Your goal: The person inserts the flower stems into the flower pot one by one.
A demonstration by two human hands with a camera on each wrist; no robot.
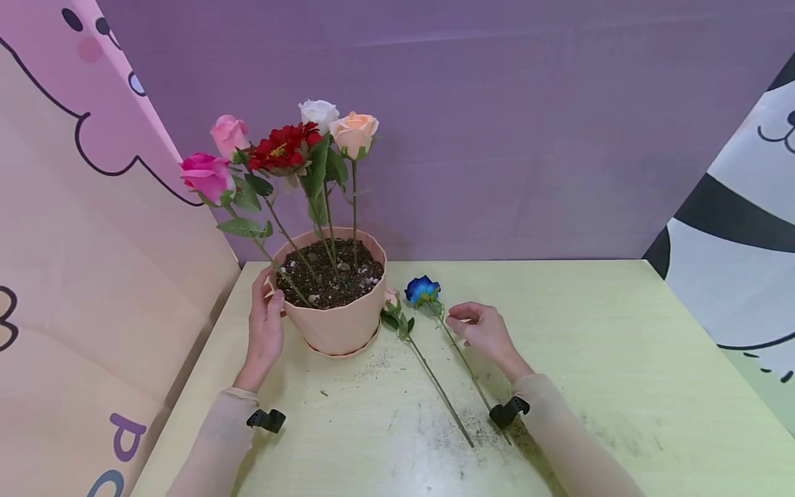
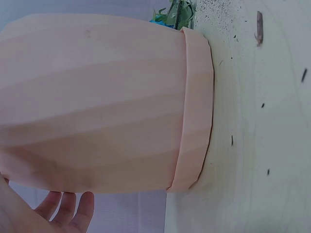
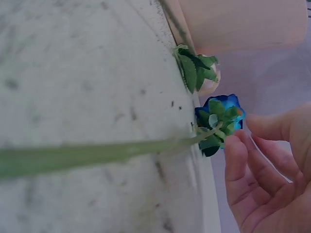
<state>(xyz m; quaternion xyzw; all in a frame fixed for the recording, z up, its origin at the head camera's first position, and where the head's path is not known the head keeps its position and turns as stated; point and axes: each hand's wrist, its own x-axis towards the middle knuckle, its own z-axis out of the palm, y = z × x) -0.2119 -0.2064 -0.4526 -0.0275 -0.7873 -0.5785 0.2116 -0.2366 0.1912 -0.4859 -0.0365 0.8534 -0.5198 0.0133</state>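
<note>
My left hand (image 1: pixel 266 331) rests against the left side of a pink flower pot (image 1: pixel 335 324), its thumb and fingertips at the wall near the rim. Dark soil fills the pot, and several artificial flowers stand in it, among them a red flower (image 1: pixel 282 150) and a peach rose (image 1: pixel 355 133). A blue rose (image 1: pixel 422 290) lies on the table right of the pot, its long stem pointing toward me. Beside its upper stem is my right hand (image 1: pixel 487 335), fingers loosely bent and fingertips close to the bloom. Nothing shows pinched between them.
A pale pink rose (image 1: pixel 393 298) lies between the pot and the blue rose, its stem (image 1: pixel 441 390) running toward the front. Soil crumbs (image 1: pixel 478 421) are scattered on the pale table (image 1: pixel 621 345). A purple backdrop (image 1: pixel 528 138) rises behind the table, with printed panels at both sides.
</note>
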